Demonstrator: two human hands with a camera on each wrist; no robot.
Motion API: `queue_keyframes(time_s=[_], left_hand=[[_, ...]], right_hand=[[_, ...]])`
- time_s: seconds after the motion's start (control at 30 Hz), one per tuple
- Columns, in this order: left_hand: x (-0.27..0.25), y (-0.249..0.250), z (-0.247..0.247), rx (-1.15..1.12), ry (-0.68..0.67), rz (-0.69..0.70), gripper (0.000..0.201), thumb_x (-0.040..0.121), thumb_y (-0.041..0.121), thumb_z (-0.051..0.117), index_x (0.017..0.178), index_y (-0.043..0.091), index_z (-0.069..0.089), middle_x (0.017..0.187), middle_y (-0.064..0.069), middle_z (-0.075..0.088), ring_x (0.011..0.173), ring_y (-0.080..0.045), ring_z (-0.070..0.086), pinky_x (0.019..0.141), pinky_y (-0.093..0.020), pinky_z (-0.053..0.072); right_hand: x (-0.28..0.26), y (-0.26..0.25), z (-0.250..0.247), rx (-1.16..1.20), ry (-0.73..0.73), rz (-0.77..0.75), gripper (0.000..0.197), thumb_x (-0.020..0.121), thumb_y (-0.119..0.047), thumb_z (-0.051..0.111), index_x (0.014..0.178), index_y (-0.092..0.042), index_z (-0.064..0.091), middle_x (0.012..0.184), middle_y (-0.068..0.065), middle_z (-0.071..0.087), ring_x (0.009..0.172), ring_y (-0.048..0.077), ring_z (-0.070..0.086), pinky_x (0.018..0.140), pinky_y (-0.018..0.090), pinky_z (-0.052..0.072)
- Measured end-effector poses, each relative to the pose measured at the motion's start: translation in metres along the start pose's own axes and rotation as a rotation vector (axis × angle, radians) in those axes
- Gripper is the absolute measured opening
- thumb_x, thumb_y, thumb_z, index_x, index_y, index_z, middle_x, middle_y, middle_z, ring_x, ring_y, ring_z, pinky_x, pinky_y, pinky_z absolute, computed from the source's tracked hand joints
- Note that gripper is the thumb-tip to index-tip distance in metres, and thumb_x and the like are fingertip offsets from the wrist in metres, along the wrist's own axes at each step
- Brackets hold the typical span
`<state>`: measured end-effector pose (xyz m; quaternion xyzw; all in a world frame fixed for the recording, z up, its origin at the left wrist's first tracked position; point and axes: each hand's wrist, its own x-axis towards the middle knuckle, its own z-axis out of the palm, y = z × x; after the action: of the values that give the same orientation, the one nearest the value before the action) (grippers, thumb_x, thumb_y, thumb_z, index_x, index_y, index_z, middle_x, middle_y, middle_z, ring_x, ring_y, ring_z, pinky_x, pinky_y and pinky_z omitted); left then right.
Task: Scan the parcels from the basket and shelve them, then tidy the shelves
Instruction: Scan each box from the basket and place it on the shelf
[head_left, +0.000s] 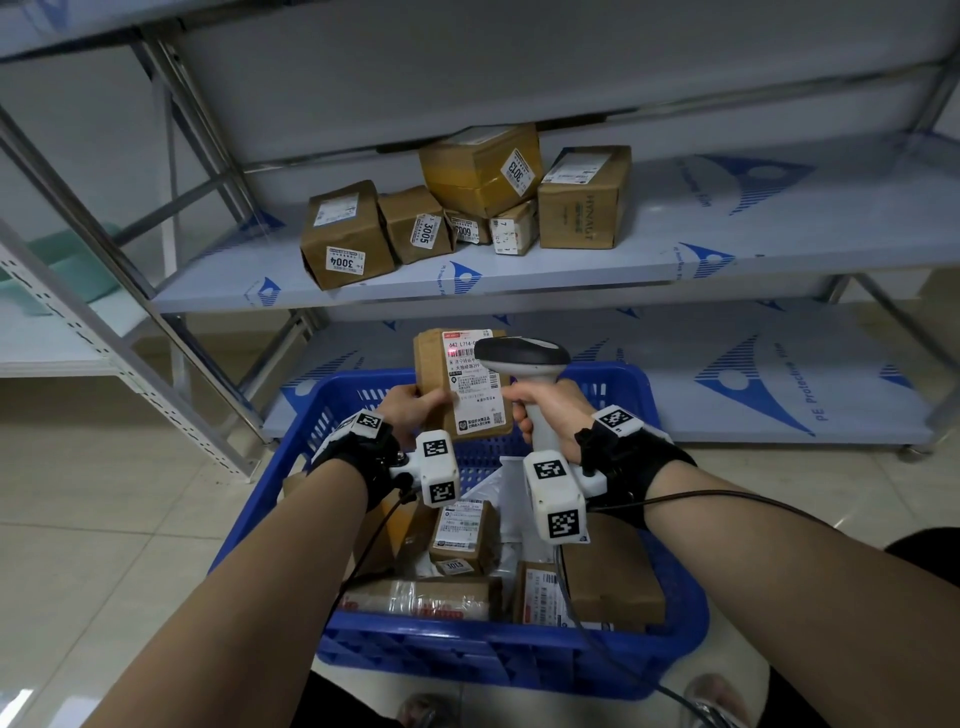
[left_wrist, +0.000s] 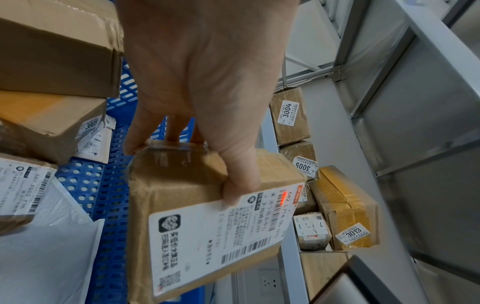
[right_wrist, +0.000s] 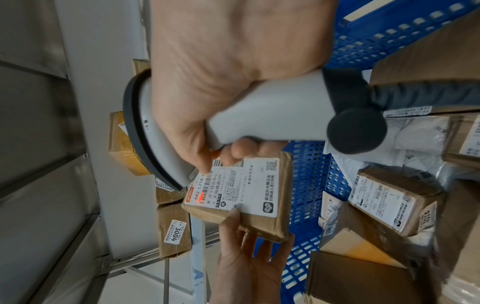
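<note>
My left hand (head_left: 415, 408) grips a small brown parcel (head_left: 441, 374) with a white shipping label, held upright above the blue basket (head_left: 675, 639). In the left wrist view the thumb lies across the parcel (left_wrist: 197, 197) face and the fingers curl behind it. My right hand (head_left: 545, 415) holds a grey and white barcode scanner (head_left: 524, 358) by its handle, head pointed at the label. A red scan line glows on the label (right_wrist: 244, 185) near its barcode. The scanner (right_wrist: 259, 115) hides the label's right part in the head view.
Several brown parcels and a white mailer lie in the basket (left_wrist: 103, 185). On the middle shelf (head_left: 727, 244) sit several numbered boxes, among them 3004 (head_left: 345, 234) and 3013 (head_left: 483, 166). The lower shelf (head_left: 779, 395) stands behind the basket. A cable (head_left: 597, 649) trails from the scanner.
</note>
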<state>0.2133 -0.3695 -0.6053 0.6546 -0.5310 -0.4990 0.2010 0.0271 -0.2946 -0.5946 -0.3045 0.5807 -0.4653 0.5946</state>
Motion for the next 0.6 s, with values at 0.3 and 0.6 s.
queue_keyframes(time_s=[0.3,0.6], left_hand=[[-0.0009,0.0006,0.0014,0.004,-0.002,0.005,0.053,0.088,0.028,0.064,0.133,0.005,0.048,0.122,-0.013,0.062,0.097,-0.023,0.062,0.072,-0.03,0.051],[-0.007,0.0072,-0.0004,0.014,0.005,0.003,0.052,0.088,0.029,0.065,0.131,0.005,0.049,0.122,-0.013,0.063,0.103,-0.027,0.062,0.085,-0.039,0.053]], right_hand=[[-0.0024,-0.001,-0.0027,-0.013,-0.025,0.006,0.023,0.086,-0.011,0.065,0.065,-0.007,0.057,0.055,0.004,0.052,0.044,0.013,0.043,0.045,0.023,0.038],[-0.0021,-0.0011,-0.0012,-0.016,-0.034,-0.006,0.02,0.085,-0.013,0.067,0.067,-0.006,0.06,0.055,0.004,0.055,0.045,0.014,0.046,0.047,0.024,0.039]])
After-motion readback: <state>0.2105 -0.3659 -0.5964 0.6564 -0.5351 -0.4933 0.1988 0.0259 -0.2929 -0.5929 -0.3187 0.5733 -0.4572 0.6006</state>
